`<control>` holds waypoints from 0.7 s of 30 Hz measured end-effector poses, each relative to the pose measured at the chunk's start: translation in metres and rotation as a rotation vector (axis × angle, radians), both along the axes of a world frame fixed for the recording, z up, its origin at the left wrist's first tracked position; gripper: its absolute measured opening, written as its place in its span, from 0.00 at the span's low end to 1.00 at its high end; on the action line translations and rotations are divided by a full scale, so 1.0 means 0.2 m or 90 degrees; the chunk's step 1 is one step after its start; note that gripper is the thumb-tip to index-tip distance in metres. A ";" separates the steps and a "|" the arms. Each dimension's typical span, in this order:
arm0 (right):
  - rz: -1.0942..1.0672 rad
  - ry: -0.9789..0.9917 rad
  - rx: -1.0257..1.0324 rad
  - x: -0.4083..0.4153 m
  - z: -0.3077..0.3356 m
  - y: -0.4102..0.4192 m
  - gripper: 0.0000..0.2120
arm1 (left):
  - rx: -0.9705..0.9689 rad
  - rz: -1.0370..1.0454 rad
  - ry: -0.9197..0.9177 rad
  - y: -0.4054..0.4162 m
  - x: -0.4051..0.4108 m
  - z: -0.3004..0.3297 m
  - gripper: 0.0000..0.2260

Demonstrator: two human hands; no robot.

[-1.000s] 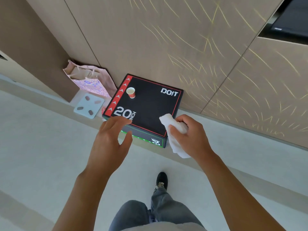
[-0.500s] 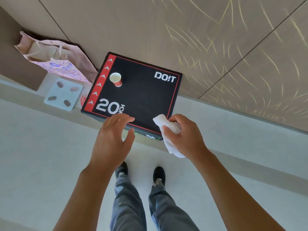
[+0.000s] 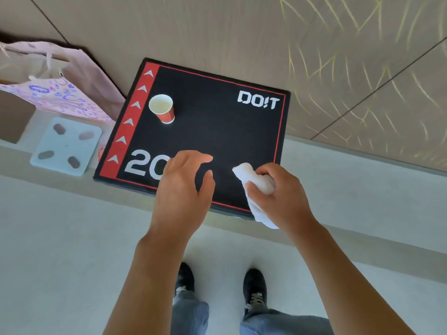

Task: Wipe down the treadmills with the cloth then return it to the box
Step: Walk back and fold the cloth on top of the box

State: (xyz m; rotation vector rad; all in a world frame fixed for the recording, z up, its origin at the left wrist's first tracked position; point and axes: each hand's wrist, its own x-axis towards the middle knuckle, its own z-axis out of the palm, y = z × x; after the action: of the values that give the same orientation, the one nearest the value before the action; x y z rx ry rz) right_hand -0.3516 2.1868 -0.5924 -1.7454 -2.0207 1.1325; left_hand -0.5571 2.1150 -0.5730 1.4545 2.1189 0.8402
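1. Overhead, the black box [image 3: 217,141] read "DO!T" in white at its far right corner and "20" at its near left, partly hidden by the left hand [image 3: 180,189]; a red strip of white arrows ran down its left edge.
2. Right hand [image 3: 281,197] gripped the white cloth [image 3: 254,182] above the box's near right edge.
3. Left hand hovered, fingers loosely spread, holding nothing.
4. A red paper cup [image 3: 162,108] stood near the strip; bare black top lay between cup and hands.

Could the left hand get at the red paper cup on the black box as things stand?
Probably yes: the left hand is open over the black box, holding nothing, and bare box top lies between it and the upright red paper cup.
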 end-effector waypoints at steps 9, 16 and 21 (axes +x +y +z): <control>0.010 -0.103 0.073 -0.15 -0.67 0.22 0.06 | -0.008 -0.030 -0.028 0.21 -0.09 -0.75 0.12; 0.111 -0.276 0.152 -0.25 -1.00 0.37 0.23 | 0.070 -0.057 -0.011 0.45 -0.10 -1.14 0.11; 0.138 -0.154 0.171 -0.28 -1.01 0.43 0.18 | 0.104 -0.093 0.021 0.56 -0.09 -1.26 0.11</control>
State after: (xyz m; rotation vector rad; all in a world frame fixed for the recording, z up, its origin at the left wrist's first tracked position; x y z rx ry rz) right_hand -0.4079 2.2729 -0.7944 -1.6241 -2.4235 0.6848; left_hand -0.5751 2.2275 -0.8241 1.6951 1.9774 0.9571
